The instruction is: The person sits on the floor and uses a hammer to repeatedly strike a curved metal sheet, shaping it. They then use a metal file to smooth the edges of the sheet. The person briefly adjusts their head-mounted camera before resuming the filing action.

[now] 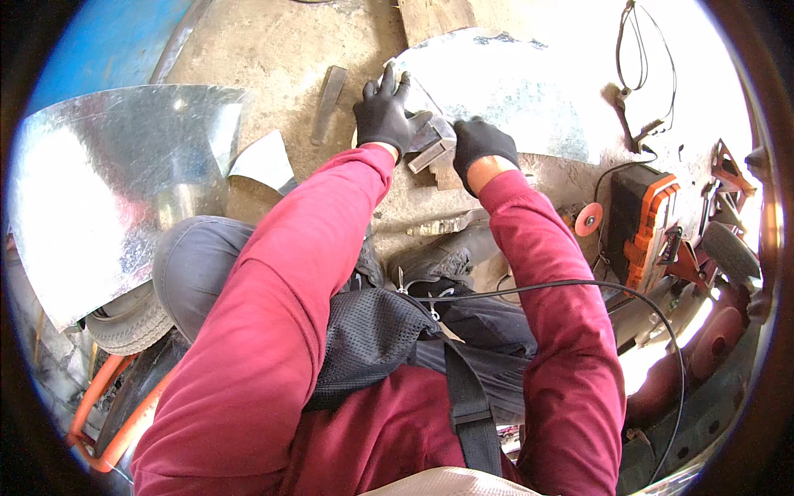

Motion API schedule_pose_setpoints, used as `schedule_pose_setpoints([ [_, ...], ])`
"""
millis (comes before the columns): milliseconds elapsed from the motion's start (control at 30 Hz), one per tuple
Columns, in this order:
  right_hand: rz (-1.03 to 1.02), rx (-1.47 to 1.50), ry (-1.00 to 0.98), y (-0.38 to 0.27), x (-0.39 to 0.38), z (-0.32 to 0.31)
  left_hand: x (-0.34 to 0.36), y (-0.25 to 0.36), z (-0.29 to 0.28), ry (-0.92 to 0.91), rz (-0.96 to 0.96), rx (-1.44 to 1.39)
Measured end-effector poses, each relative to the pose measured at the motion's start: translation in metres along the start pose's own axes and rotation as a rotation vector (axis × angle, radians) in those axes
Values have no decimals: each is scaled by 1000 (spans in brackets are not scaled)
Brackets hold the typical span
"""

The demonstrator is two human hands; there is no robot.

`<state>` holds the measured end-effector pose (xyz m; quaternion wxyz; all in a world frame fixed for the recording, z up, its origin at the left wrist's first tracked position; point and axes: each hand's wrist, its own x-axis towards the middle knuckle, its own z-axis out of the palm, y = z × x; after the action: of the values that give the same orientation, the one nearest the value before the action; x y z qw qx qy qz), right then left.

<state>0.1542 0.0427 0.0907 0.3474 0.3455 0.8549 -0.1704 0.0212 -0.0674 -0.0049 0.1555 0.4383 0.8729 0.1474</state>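
Head view: the left hand (387, 116), gloved in black, is pressing with fingers spread on the edge of a galvanized metal sheet (513, 91) lying on the concrete floor (273, 41), seemingly steadying it, while the gloved right hand (482, 145) is closing around a small metal angle piece (432, 147) set against that edge. A second curved sheet (107, 182) is lying at left, and an orange-and-black power tool (645, 219) is sitting at right in a sunlit outdoor work area.

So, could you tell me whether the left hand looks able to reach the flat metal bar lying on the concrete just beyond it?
Probably yes: the left hand rests close beside the metal bar, with only bare concrete floor between them.
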Motion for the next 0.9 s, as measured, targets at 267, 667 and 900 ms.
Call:
schedule_pose_setpoints([
  [267,8,537,188,36,-18,42,7,4,-12,-33,-89,-95],
  [667,219,1087,222,-10,-51,159,25,-75,-54,-318,-235,-268],
  [900,180,1008,187,-19,-54,180,30,-152,-143,-340,-688,-1014],
])
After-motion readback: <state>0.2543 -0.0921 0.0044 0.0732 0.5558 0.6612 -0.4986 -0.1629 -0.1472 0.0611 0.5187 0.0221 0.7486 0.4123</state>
